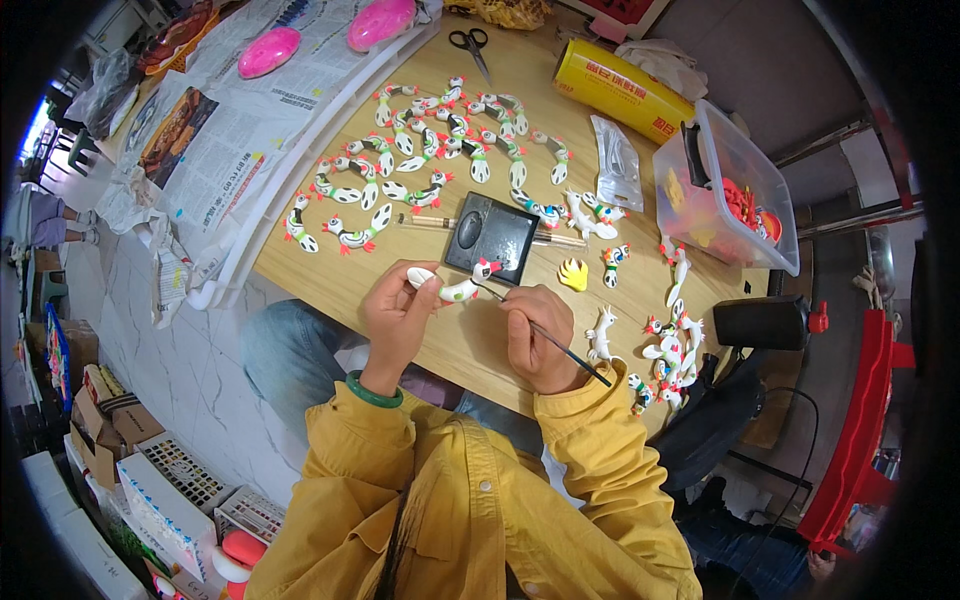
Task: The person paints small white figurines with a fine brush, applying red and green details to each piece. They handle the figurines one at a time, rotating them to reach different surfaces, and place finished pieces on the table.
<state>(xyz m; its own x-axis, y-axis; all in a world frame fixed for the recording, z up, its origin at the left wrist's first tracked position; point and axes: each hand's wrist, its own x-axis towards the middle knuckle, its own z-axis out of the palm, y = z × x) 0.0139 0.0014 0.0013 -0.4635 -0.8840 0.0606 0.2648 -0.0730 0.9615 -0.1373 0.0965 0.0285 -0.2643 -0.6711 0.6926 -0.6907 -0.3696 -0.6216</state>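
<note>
My left hand (400, 311) pinches a white bird figurine (454, 291) by its tail, its red-crested head turned right. In my right hand (541, 336) is a thin dark paintbrush (564, 349), its tip at or very near the figurine's neck. Just beyond both hands lies a black inkstone (491, 236) with a wet-looking surface. Brushes with pale wooden handles (561, 238) stick out from under it. Farther back, several painted bird figurines (426, 142) with black, green and red markings lie in a loose group on the wooden table (337, 279).
To the right are a yellow claw-shaped piece (573, 275), a pile of figurines (671, 352) and a clear plastic bin (724, 187) of red pieces. Scissors (471, 49) and a yellow film roll box (622, 88) lie at the back. Left stands a newspaper-lined white tray (322, 139).
</note>
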